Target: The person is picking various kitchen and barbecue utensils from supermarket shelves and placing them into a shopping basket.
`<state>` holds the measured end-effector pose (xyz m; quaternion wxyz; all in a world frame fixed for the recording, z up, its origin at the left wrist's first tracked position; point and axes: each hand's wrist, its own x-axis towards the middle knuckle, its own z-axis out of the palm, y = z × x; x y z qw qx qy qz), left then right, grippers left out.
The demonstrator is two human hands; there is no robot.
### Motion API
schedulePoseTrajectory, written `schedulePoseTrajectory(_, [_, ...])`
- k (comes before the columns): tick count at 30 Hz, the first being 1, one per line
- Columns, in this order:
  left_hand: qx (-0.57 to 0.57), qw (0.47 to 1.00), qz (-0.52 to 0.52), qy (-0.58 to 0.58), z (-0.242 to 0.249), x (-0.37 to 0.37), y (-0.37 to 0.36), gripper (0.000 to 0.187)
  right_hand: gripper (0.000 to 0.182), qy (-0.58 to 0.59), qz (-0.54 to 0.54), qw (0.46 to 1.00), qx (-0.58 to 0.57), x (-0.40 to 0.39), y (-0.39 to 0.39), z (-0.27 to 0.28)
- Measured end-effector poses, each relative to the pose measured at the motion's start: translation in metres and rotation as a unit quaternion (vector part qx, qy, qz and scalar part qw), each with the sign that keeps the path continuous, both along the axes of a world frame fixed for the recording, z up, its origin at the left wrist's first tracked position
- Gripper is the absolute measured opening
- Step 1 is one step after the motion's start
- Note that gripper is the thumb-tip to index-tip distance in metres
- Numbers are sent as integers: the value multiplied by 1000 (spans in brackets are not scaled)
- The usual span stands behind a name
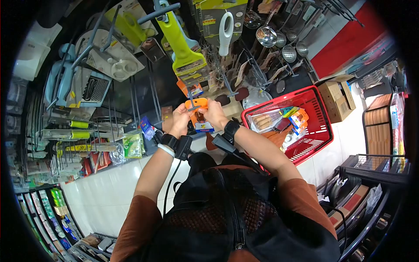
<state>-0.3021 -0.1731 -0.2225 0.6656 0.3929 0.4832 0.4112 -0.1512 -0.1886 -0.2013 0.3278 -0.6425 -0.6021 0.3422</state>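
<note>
An orange packaged item (196,104) hangs at a metal display hook in the upper middle. My left hand (180,119) grips its left side with bent fingers, and my right hand (213,113) pinches its right end. Below and between the hands is an orange and blue package (203,126), partly covered by them. Another orange package (194,90) hangs just behind. Above them hangs a lime green peeler-like tool (181,46) on its own hook. Black straps with small devices are on both wrists.
Right of my hands stands a red shopping basket (325,126) holding several packaged utensils. A cardboard box (337,101) is behind it. Ladles (266,36) hang at the upper right, graters (94,89) at the left. Racks with goods stand at both lower corners.
</note>
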Motion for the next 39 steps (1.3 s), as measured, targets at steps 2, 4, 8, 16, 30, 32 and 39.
schedulePoseTrajectory(2, [25, 1000, 12, -6, -1, 0, -1, 26, 31, 8, -2, 999, -32, -2, 3, 0])
schedulePoseTrajectory(4, [-6, 1000, 28, -6, 10, 4, -3, 23, 35, -9, 7, 1000, -25, -6, 5, 1])
schedulePoseTrajectory(8, [12, 999, 40, 28, -12, -5, 7, 18, 33, -6, 3, 1000, 22, -5, 6, -2])
schedulePoseTrajectory(16, [-17, 982, -12, 186, -10, -5, 36, 16, 39, 96, -19, 995, 3, 26, -22, -7])
schedulePoseTrajectory(30, [-15, 994, 95, 44, -3, 2, 67, 14, 25, 287, -304, 902, -107, 193, -184, -22])
schedulePoseTrajectory(32, [23, 998, 61, 24, 6, 10, 64, 11, 27, 274, -376, 878, -114, 232, -201, -60])
schedulePoseTrajectory(39, [3, 992, 86, 90, -15, -4, 43, 60, 45, -45, -454, 880, -135, 276, -193, -126])
